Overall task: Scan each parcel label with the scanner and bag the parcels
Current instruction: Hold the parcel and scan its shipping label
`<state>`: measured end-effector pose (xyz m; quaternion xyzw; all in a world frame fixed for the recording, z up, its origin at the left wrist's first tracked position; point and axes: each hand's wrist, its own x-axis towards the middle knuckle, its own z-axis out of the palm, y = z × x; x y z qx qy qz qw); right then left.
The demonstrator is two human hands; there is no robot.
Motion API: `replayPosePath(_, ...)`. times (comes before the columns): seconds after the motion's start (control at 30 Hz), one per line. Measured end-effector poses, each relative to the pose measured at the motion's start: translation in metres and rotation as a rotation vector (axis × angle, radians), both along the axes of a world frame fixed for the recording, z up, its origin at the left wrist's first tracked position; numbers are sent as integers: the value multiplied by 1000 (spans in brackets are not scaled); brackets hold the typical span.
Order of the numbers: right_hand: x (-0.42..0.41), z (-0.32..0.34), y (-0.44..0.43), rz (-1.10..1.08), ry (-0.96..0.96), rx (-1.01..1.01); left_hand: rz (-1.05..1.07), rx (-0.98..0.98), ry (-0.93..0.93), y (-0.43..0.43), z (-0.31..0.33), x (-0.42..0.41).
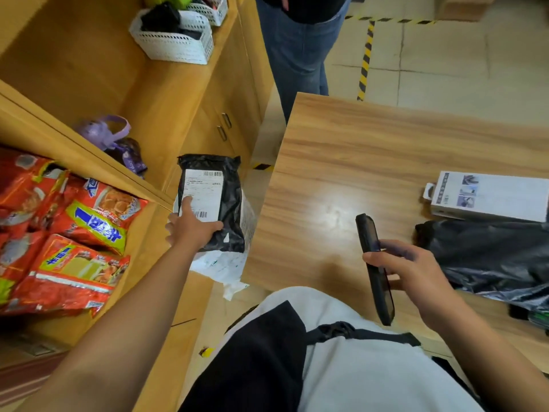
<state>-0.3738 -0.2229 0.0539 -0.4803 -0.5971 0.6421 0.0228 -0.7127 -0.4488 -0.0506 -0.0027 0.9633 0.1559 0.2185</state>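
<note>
**Camera Position: Single Head View**

I work from one wide-angle camera, worn on the person's head. It faces forward and down. The left hand (190, 230) and right hand (416, 269) sit close, mid-frame. The table (356, 150) lies right, the shelving (166, 93) left, the floor (445, 69) beyond. The wearer's torso (356, 382) fills the bottom edge.

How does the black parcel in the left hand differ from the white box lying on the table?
The black parcel is a soft, crinkled plastic mailer; the white box is rigid and flat-sided. The black parcel carries a white shipping label with barcodes; the white box shows small product pictures. The left hand grips the black parcel off the table; the white box lies on it, untouched. Both show a printed face to the camera.
</note>
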Motion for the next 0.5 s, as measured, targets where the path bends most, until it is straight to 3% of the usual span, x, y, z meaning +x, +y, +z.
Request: replayPosePath(0.5, -29, 8, -55, -146, -53, 82, 11, 56, -158, -24, -46, -68)
